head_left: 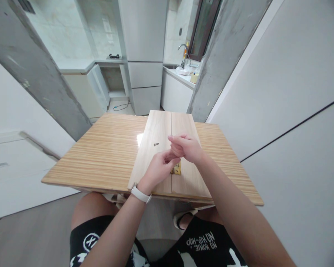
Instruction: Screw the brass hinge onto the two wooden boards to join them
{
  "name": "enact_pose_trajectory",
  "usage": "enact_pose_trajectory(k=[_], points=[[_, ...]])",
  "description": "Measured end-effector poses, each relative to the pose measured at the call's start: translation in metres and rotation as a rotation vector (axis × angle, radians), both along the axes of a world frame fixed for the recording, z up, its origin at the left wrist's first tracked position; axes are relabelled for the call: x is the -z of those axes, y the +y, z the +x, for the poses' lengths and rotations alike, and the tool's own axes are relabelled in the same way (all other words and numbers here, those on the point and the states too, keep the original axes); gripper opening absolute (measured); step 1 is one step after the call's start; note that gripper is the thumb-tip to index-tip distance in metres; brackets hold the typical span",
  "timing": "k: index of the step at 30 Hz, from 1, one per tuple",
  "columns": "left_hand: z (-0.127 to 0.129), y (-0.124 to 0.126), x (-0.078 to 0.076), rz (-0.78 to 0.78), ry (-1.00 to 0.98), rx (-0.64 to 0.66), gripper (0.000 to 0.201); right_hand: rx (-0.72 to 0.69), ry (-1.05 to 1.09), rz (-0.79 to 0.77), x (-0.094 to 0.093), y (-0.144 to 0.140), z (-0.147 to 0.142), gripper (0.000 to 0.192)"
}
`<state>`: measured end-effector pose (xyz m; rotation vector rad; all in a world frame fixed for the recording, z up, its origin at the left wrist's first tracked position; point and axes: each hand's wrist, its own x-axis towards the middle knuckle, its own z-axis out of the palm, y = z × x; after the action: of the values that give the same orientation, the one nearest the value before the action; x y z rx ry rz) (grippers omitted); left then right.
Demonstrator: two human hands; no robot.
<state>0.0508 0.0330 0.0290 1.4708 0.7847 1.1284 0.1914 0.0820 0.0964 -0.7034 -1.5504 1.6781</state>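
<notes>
Two pale wooden boards (159, 126) lie side by side, a narrow seam between them. A small brass-coloured metal plate, like a hinge (177, 170), sits over the seam, partly covered by my left hand (163, 164). That hand is closed, thumb and fingers drawn together just above the plate; whatever is between them is hidden. My right hand (186, 149) is curled into a fist against the left fingertips, its thumb pointing left; its contents cannot be seen. On the left board, a dark screw (156, 144) lies on its side.
The boards rest on a striped wooden table (108, 148), reaching from its front to its far edge. My legs are beneath the front edge. Beyond stand white cabinets (146, 74) and a sink tap (183, 53). A white panel (289, 92) rises on the right.
</notes>
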Motion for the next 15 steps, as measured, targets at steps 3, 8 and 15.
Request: enact_pose_trajectory(k=[3,8,15], points=[[0.0,0.0,-0.002,0.001,0.012,0.011,0.02,0.141,0.051,0.012,0.003,-0.005,-0.001,0.065],[0.003,-0.002,-0.005,0.02,0.054,-0.001,0.018,0.487,0.024,0.123,0.01,-0.019,-0.008,0.067],[0.007,-0.002,0.001,0.041,0.003,-0.031,0.021,1.089,-0.103,0.263,0.012,-0.043,-0.037,0.063]])
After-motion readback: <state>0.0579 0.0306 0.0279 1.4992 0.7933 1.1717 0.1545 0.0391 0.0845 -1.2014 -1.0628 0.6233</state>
